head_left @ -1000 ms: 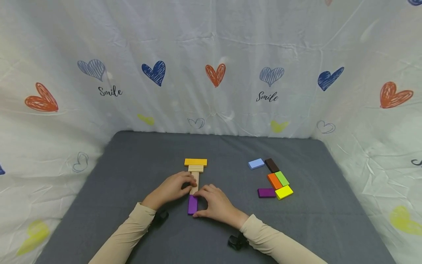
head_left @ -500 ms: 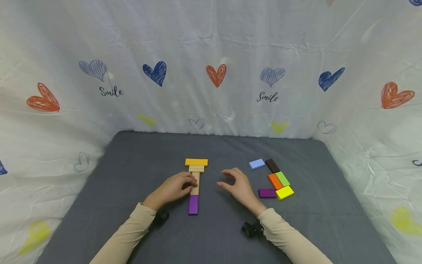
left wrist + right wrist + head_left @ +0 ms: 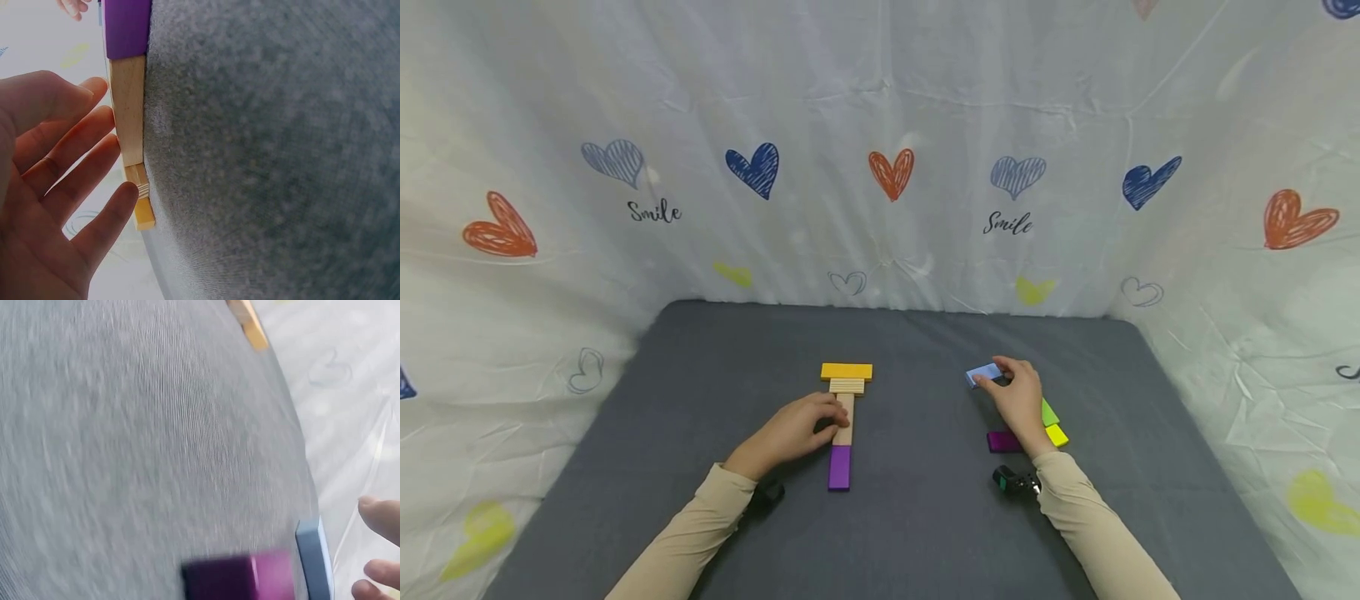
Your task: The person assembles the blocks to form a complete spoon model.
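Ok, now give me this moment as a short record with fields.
Left grip: relaxed, at the plain wooden block, contact unclear
Right grip: spread, at the light blue block, no hold visible
Left row, near to far: purple block, plain wooden block, striped wooden piece, amber block
Other blocks at right: dark purple block, green block, yellow block
Surface: gray cloth
Backdrop: white heart-print curtain

Pale-blue block [image 3: 314, 562], tan wood-grained block [image 3: 129, 112]
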A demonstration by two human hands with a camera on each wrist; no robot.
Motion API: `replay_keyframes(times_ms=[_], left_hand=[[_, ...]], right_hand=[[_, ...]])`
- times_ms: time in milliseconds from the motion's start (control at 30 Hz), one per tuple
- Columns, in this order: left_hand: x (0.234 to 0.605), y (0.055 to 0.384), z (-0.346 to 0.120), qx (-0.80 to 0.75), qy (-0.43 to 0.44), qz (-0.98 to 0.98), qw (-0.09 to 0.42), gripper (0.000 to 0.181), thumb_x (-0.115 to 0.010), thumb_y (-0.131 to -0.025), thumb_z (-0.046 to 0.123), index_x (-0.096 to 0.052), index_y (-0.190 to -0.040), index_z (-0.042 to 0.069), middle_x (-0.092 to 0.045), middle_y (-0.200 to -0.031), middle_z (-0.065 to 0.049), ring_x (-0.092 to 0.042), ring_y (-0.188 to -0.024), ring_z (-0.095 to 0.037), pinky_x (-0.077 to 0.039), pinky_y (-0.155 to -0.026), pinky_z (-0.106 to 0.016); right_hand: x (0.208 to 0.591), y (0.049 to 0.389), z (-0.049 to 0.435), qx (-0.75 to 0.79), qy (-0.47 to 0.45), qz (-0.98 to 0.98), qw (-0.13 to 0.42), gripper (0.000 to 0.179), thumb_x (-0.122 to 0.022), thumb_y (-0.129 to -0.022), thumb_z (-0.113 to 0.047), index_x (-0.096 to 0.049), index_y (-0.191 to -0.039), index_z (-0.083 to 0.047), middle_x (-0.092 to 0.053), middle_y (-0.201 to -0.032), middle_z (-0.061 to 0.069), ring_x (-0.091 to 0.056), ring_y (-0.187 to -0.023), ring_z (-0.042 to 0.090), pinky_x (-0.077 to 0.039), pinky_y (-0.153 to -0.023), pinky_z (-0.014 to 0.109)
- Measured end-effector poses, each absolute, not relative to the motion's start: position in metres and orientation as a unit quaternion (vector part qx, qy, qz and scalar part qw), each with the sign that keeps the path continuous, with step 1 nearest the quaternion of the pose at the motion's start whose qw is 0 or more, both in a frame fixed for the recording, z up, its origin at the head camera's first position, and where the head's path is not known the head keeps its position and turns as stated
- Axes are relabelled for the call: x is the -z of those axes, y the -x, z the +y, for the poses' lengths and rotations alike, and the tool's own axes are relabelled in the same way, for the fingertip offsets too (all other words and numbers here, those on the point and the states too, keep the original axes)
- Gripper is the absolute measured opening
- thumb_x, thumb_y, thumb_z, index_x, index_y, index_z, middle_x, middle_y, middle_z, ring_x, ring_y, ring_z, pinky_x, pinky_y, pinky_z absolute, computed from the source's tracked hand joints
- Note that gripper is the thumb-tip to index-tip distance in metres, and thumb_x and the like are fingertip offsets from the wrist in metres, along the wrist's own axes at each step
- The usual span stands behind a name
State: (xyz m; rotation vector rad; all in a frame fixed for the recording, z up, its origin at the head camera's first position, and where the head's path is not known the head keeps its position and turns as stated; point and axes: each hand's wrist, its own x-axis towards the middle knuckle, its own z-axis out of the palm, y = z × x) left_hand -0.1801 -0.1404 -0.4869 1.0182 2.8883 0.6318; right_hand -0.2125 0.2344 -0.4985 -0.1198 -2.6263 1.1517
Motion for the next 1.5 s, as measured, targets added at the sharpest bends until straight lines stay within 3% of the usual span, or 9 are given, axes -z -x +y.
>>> replay_keyframes(times_ms=[167,733,1500], left_hand=[[0.487,0.179,-0.141,-0.204,-0.325,0.923,0.009,0.013,-0.066,-0.093,0.017,-0.074,-0.104,0.019,-0.066,-0.108,0.005,-0.064,-0.105,-0.013,-0.055,-0.092,-0.036],[0.487,0.177,-0.14,-0.203,-0.323,0.924,0.0,0.014,-0.067,-0.093,0.017,-0.074,-0.105,0.02,-0.065,-0.107,0.005,-0.064,-0.106,-0.013,-0.055,-0.094,-0.036],[0.488,0.177,-0.141,-0.202,-0.324,0.924,-0.001,0.014,-0.067,-0.093,0.016,-0.074,-0.104,0.02,-0.065,-0.108,0.005,-0.064,-0.109,-0.015,-0.054,-0.096,-0.037]], right_hand=[[0.502,0.214,0.241,-0.376,0.058,-0.916,0.125,0.06,-0.081,-0.081,-0.032,-0.063,-0.126,0.002,-0.063,-0.117,0.022,-0.056,-0.107,0.035,-0.044,-0.095,0.048],[0.509,0.216,0.235,-0.309,0.084,-0.939,0.123,0.069,-0.084,-0.076,-0.039,-0.061,-0.121,0.008,-0.059,-0.112,0.026,-0.044,-0.101,0.037,-0.035,-0.087,0.047],[0.507,0.217,0.236,-0.312,0.085,-0.941,0.102,0.065,-0.083,-0.077,-0.035,-0.061,-0.121,0.007,-0.058,-0.114,0.026,-0.044,-0.102,0.037,-0.035,-0.086,0.046]])
